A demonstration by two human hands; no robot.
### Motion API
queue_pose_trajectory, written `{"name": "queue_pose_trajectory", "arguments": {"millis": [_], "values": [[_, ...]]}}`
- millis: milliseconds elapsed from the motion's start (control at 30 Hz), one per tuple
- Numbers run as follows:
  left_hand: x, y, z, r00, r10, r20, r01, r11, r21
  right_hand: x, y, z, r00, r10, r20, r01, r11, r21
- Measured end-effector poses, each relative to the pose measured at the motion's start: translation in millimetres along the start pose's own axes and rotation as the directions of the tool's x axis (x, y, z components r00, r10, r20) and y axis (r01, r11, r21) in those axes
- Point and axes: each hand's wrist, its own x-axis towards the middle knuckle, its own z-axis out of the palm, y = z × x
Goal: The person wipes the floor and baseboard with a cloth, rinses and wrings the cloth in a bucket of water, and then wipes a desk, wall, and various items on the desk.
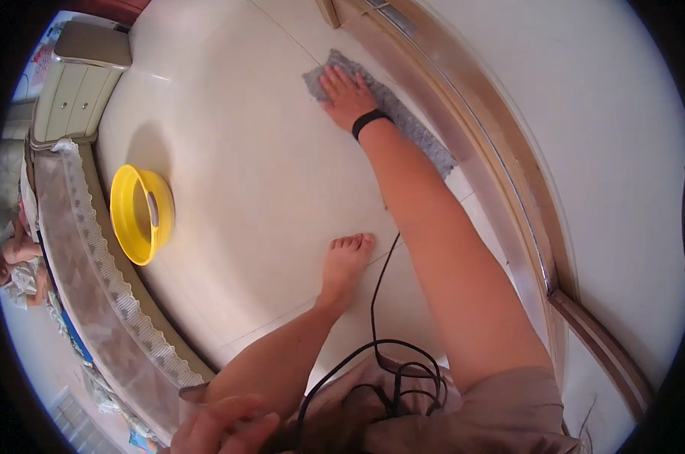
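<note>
My right arm reaches far forward, and my right hand [348, 97] lies flat on a fluffy grey cloth [414, 130] on the floor. Its fingers are stretched out and slightly spread over the cloth's far end; a black band circles the wrist. The cloth runs lengthwise beside a wooden frame. Low at the bottom edge, my left hand [225, 427] is close to my bent left leg, its fingers loosely bent and apart, with nothing visible in them. Part of that hand is cut off by the picture's edge.
A yellow basin [161, 208] with a grey grip stands on the tiled floor at left, near the bed [93, 250]. Behind it is a cream drawer cabinet [77, 91]. Wooden sliding-door framing [501, 144] curves along the right. A black cable [373, 303] loops over my lap. A person [21, 257] is partly visible at far left.
</note>
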Motion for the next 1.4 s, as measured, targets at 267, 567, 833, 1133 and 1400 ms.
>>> {"name": "queue_pose_trajectory", "arguments": {"millis": [267,567,833,1133,1400], "values": [[-89.9,69.5,-313.8,0.99,-0.026,0.137,0.043,0.992,-0.122,-31.6,30.9,-7.1,0.964,0.265,0.017,-0.265,0.964,0.029],[-116.3,135.7,-375.4,0.977,-0.016,0.211,0.051,0.986,-0.162,-119.3,44.4,-7.4,0.956,0.292,-0.041,-0.288,0.954,0.082],[-124.4,184.5,-360.1,0.971,0.137,0.198,-0.106,0.981,-0.161,-226.2,54.7,-6.4,0.955,0.275,-0.115,-0.263,0.958,0.111],[-122.9,207.0,-348.3,0.907,0.354,0.228,-0.361,0.933,-0.011,-360.9,61.8,-12.6,0.919,0.357,-0.168,-0.313,0.92,0.237],[-87.3,202.6,-357.4,0.845,0.479,0.238,-0.483,0.875,-0.046,-386.5,69.6,-26.9,0.892,0.445,-0.079,-0.416,0.877,0.24]]}}
